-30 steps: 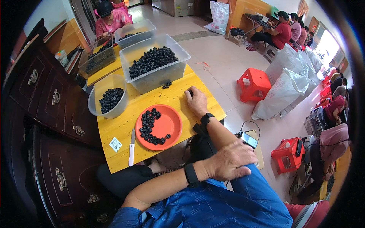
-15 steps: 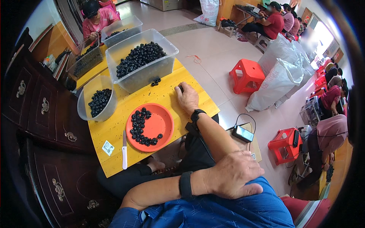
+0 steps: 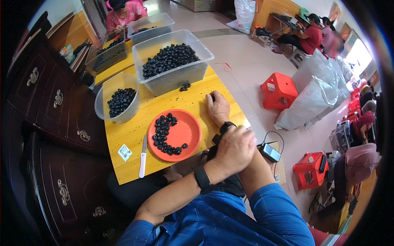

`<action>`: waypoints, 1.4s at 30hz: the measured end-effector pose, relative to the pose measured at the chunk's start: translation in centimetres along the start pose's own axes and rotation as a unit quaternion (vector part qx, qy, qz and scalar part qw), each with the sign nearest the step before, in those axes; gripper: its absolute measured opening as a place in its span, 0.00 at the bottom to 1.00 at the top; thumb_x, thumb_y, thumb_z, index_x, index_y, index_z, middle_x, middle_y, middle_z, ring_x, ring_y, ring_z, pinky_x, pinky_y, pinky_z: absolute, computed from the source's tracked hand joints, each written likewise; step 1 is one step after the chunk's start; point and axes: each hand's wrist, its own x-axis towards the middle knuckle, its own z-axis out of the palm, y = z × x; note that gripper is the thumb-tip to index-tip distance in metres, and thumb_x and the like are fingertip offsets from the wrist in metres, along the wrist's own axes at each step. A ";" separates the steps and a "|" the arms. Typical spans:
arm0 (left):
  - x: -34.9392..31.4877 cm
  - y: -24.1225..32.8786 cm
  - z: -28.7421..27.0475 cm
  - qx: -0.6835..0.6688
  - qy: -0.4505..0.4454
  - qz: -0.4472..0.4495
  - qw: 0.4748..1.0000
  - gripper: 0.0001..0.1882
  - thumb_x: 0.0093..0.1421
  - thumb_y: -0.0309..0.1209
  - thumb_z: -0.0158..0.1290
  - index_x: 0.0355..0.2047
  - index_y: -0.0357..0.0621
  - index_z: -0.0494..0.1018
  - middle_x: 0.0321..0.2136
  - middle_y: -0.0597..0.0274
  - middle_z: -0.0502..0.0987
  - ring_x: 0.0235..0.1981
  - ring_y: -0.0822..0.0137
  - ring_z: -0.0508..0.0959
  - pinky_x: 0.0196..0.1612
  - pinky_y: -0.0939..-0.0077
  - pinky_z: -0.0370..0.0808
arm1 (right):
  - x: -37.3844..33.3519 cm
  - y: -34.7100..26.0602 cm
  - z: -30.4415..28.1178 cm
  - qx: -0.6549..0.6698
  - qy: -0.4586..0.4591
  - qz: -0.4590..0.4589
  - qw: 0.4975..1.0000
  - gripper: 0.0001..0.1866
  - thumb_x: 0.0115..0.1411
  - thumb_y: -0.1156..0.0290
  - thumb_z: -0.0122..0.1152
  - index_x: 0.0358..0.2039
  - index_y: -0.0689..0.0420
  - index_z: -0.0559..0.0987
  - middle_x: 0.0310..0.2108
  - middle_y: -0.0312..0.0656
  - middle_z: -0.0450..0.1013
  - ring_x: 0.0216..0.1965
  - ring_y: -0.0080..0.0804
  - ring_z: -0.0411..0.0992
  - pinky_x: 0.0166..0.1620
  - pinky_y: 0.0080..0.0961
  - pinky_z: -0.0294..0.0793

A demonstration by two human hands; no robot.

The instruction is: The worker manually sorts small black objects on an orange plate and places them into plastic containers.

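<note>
My right hand (image 3: pixel 218 108) rests on the yellow table's (image 3: pixel 172 98) right side, fingers curled round a small black piece (image 3: pixel 212 97) that is mostly covered. Across my right forearm, just behind its wrist strap, lies my left hand (image 3: pixel 234 151); motion smears its fingers. To the left of my hands sits an orange-red plate (image 3: pixel 186 143) with black ring-shaped pieces (image 3: pixel 162 135) along its left and lower part. A knife (image 3: pixel 143 160) with a pale handle lies beside the plate. A few more black pieces (image 3: pixel 185 87) lie loose near my right hand.
A big clear bin (image 3: pixel 176 80) and a round clear tub (image 3: pixel 99 104) hold many black pieces. A white label (image 3: pixel 124 152) lies at the table's left. Dark drawers (image 3: pixel 61 135) stand left; a red stool (image 3: pixel 280 91) and white sacks (image 3: pixel 308 102) stand right. A co-worker (image 3: pixel 125 16) sits opposite.
My left hand has slid along my right arm, from near the elbow toward the wrist. The view has shifted, moving the table rightward in the picture. My right hand still rests on the table.
</note>
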 end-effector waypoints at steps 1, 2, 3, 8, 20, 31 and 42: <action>-0.3 1.2 -0.2 -0.022 -0.010 0.014 1.000 0.10 0.59 0.33 0.51 0.27 0.39 0.71 0.28 0.49 0.71 0.35 0.47 0.71 0.40 0.54 0.69 | 0.1 0.5 -0.1 -0.011 0.006 0.002 1.000 0.14 0.61 0.56 0.57 0.34 0.55 0.76 0.32 0.49 0.76 0.36 0.50 0.75 0.40 0.44 0.73; -0.6 2.6 -0.6 -0.043 -0.020 0.029 0.998 0.10 0.59 0.34 0.51 0.27 0.39 0.71 0.29 0.49 0.71 0.35 0.47 0.71 0.41 0.54 0.69 | 0.3 0.8 -0.2 -0.021 0.012 0.005 1.000 0.14 0.61 0.56 0.57 0.34 0.55 0.76 0.32 0.50 0.76 0.36 0.51 0.75 0.40 0.45 0.73; -1.1 4.2 -1.1 -0.077 -0.047 0.044 0.995 0.11 0.59 0.35 0.51 0.27 0.38 0.71 0.30 0.49 0.71 0.35 0.48 0.71 0.41 0.54 0.69 | 0.3 0.6 -0.2 -0.022 0.017 0.008 1.000 0.14 0.62 0.56 0.57 0.35 0.55 0.77 0.31 0.50 0.76 0.36 0.51 0.75 0.40 0.44 0.73; -2.1 8.0 -2.7 -0.168 -0.079 0.082 0.979 0.14 0.59 0.38 0.53 0.28 0.38 0.72 0.31 0.50 0.72 0.35 0.52 0.72 0.44 0.57 0.69 | 0.2 -0.3 -0.3 -0.010 0.015 0.008 1.000 0.14 0.62 0.57 0.56 0.34 0.55 0.77 0.32 0.50 0.76 0.37 0.50 0.75 0.40 0.43 0.73; -1.9 3.8 -0.6 -0.166 -0.130 0.106 0.972 0.21 0.63 0.49 0.48 0.34 0.43 0.75 0.37 0.55 0.75 0.45 0.52 0.73 0.54 0.50 0.65 | 0.3 0.3 0.0 -0.017 0.020 0.027 0.999 0.16 0.62 0.56 0.57 0.36 0.56 0.78 0.33 0.51 0.77 0.37 0.51 0.76 0.42 0.42 0.74; -4.6 1.4 -4.5 -0.053 -0.106 0.066 0.991 0.29 0.62 0.53 0.50 0.49 0.39 0.73 0.48 0.47 0.75 0.51 0.49 0.74 0.58 0.53 0.67 | 0.4 1.1 0.1 0.010 0.009 0.037 0.999 0.18 0.63 0.54 0.57 0.38 0.57 0.78 0.32 0.52 0.78 0.36 0.51 0.77 0.40 0.39 0.74; -15.9 -11.6 -20.2 0.255 0.050 -0.386 0.885 0.19 0.55 0.39 0.61 0.44 0.41 0.76 0.33 0.53 0.80 0.36 0.52 0.80 0.40 0.58 0.75 | 0.5 1.8 -0.3 0.166 0.011 0.026 0.986 0.13 0.62 0.60 0.62 0.40 0.55 0.80 0.31 0.43 0.78 0.34 0.29 0.77 0.41 0.27 0.75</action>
